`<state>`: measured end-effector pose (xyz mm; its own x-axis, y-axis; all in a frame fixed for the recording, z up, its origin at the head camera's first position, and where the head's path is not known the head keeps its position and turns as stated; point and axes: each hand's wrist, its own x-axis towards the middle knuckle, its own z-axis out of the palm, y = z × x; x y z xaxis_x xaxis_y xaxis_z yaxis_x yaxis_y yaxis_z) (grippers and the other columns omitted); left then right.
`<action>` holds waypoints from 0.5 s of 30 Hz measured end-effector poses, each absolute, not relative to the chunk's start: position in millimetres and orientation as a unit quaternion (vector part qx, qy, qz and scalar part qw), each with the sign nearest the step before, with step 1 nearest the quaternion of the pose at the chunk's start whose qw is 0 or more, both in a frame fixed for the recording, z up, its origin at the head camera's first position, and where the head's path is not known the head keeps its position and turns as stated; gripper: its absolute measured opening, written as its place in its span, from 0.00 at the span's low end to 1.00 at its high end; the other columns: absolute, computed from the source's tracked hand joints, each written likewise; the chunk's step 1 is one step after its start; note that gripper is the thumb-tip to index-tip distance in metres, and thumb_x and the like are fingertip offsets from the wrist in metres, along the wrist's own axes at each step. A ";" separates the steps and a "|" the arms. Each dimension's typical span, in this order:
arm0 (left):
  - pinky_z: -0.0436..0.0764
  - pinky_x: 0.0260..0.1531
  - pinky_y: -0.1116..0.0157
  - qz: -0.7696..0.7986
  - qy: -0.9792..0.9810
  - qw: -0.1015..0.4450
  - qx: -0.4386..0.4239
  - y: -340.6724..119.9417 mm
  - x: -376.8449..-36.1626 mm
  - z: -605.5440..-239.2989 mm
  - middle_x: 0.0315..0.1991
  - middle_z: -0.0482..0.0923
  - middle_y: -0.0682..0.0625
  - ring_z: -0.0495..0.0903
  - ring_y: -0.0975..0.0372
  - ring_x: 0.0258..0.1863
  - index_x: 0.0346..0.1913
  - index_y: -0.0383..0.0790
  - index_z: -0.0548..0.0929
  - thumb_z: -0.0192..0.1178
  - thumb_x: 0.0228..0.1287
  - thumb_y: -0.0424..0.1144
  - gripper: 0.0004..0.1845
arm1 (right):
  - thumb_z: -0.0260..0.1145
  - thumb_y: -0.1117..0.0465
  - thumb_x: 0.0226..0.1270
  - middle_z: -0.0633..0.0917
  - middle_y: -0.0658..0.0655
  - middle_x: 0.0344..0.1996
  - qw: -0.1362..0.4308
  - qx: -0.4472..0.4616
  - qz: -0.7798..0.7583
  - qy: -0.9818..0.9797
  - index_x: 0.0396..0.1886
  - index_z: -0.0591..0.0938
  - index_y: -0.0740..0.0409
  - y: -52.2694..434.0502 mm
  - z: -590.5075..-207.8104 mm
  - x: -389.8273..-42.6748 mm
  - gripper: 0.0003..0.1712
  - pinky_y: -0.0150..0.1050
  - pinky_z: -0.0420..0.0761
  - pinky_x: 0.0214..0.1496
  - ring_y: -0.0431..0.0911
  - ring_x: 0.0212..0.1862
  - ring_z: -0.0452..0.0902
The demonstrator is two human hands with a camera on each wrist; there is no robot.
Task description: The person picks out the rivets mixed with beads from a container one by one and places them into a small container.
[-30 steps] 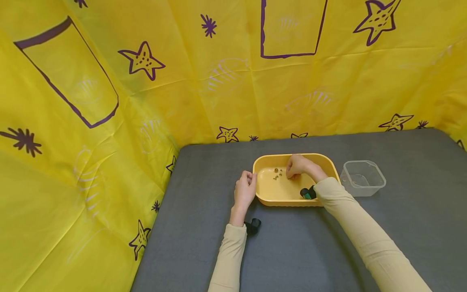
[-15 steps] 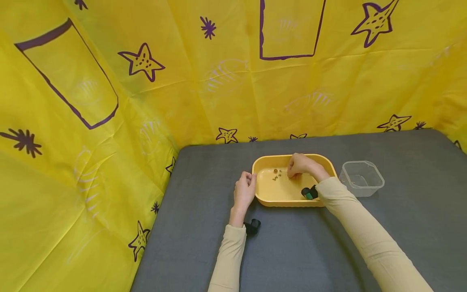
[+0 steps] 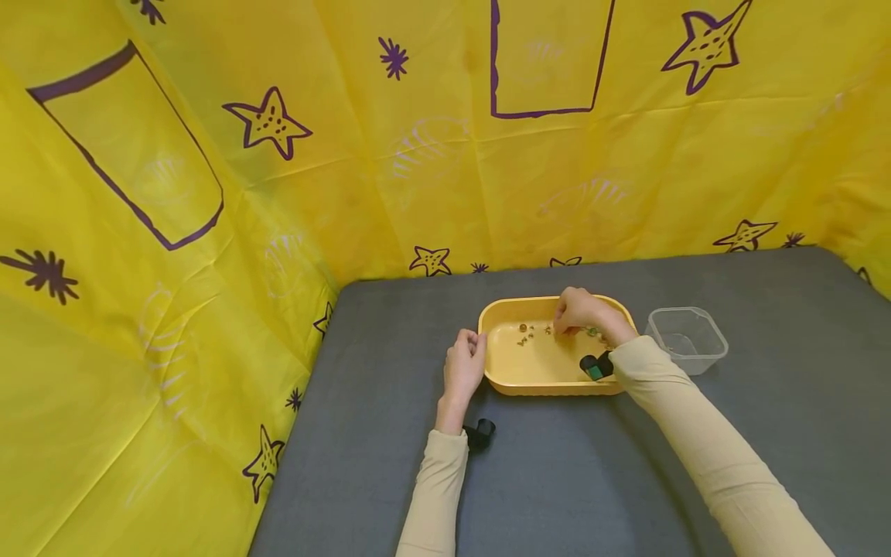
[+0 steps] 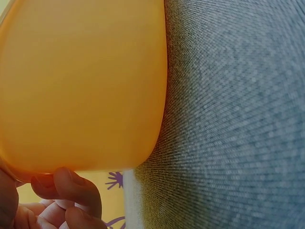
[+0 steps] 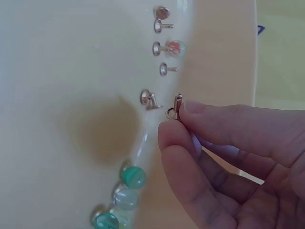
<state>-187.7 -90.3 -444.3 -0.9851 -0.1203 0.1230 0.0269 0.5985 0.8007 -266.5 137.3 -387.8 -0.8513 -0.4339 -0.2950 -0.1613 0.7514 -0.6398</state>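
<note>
Rivet [image 5: 174, 109] upright in right hand [image 5: 228, 157] fingertips, over yellow tray [image 3: 501, 377].

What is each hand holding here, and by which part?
The right hand pinches a small metal rivet at its head end, between thumb and fingertip. The left hand grips the yellow tray by its left rim.

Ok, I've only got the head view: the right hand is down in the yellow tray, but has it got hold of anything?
Observer: Yes. On the right wrist view the right hand pinches a small metal rivet between thumb and fingertip.
Operator: Anything else near it in the tray?
Observer: More rivets lie in a loose row, and green glass marbles sit close by the thumb.
Operator: And the left hand?
Observer: On the left wrist view the left hand's fingers are curled against the yellow tray from outside, at its edge.
</note>
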 end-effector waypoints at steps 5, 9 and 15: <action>0.67 0.20 0.67 -0.445 -0.892 0.081 0.029 -90.7 -187.9 -443.6 0.20 0.69 0.51 0.67 0.63 0.17 0.36 0.38 0.74 0.51 0.69 0.45 0.12 | 0.61 0.71 0.54 0.83 0.62 0.21 0.213 -0.161 -0.305 0.914 0.25 0.83 0.70 143.4 -381.9 -263.6 0.06 0.45 0.78 0.33 0.55 0.26 0.79; 0.67 0.19 0.66 -0.446 -0.891 0.081 0.027 -90.7 -187.2 -442.8 0.20 0.69 0.51 0.67 0.62 0.17 0.36 0.38 0.74 0.51 0.69 0.45 0.12 | 0.61 0.71 0.53 0.83 0.62 0.21 0.216 -0.145 -0.308 0.915 0.26 0.83 0.70 149.9 -378.7 -262.0 0.06 0.46 0.78 0.35 0.55 0.27 0.79; 0.66 0.18 0.67 -0.444 -0.892 0.079 0.026 -90.5 -186.4 -443.3 0.20 0.70 0.51 0.67 0.62 0.16 0.36 0.37 0.74 0.50 0.69 0.44 0.12 | 0.61 0.70 0.55 0.82 0.63 0.22 0.215 -0.141 -0.319 0.912 0.28 0.82 0.72 161.9 -374.1 -259.1 0.06 0.47 0.78 0.35 0.57 0.27 0.79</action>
